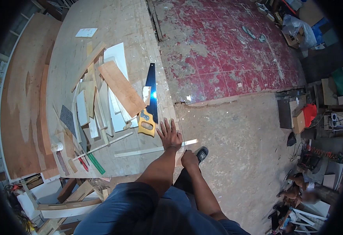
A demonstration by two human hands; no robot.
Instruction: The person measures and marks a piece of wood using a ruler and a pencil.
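My left hand (169, 135) lies flat at the edge of the plywood worktable (136, 23), fingers spread. A narrow pale strip (140, 152) runs beneath its wrist, and its right end sticks out past the table edge. Close below that end, my right hand (189, 158) is closed in a fist beside the edge; what it holds, if anything, is hidden. Just beyond my left fingertips lies a handsaw (152, 92) with a black blade and a yellow handle. A brown wooden board (122, 88) rests at an angle on other offcuts, its end near the saw handle.
Wood strips and white panels (117, 55) are piled on the table, with a green tool (96, 163) nearby. Scrap wood (69, 205) sits below left. A raised red tiled floor (226, 51) holds slippers (253, 33). Another person (296, 188) is at lower right.
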